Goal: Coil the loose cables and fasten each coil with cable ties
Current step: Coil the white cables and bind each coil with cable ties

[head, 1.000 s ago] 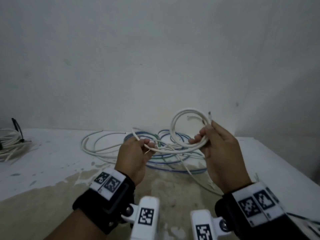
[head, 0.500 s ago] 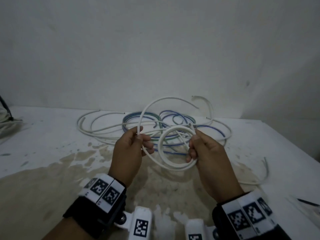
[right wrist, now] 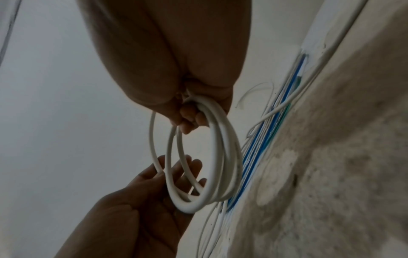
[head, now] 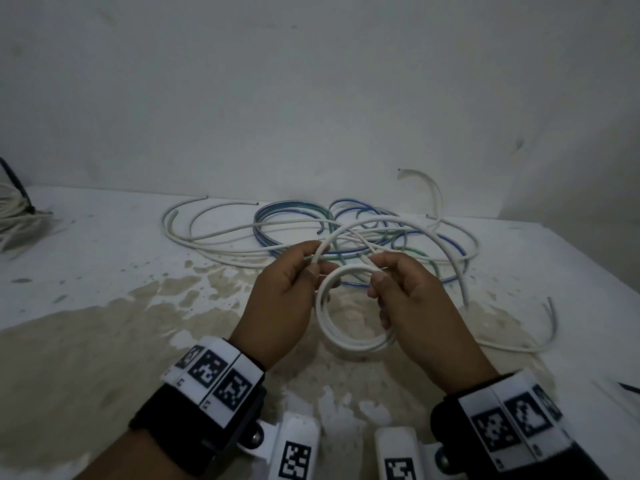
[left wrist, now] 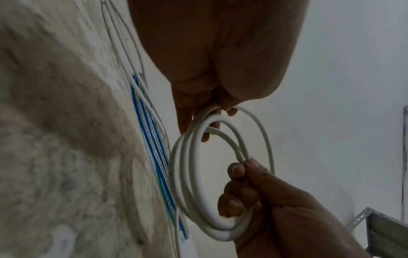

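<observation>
Your right fingers (head: 379, 282) pinched the white coil (head: 349, 337) at its top, held just above the counter (head: 104, 271), while your left hand (head: 280, 299) gripped the incoming strand (head: 346, 233) beside it. To do this well, I'd say you needed each new loop laid the same size, flat against the last, without twisting. The loose cables (head: 294, 216) lay tangled behind. No readable writing showed, only square coded markers on the wrist bands (head: 221, 379).

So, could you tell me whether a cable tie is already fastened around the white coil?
No, the white coil shows only bare loops, held by the right hand and left hand.
</observation>
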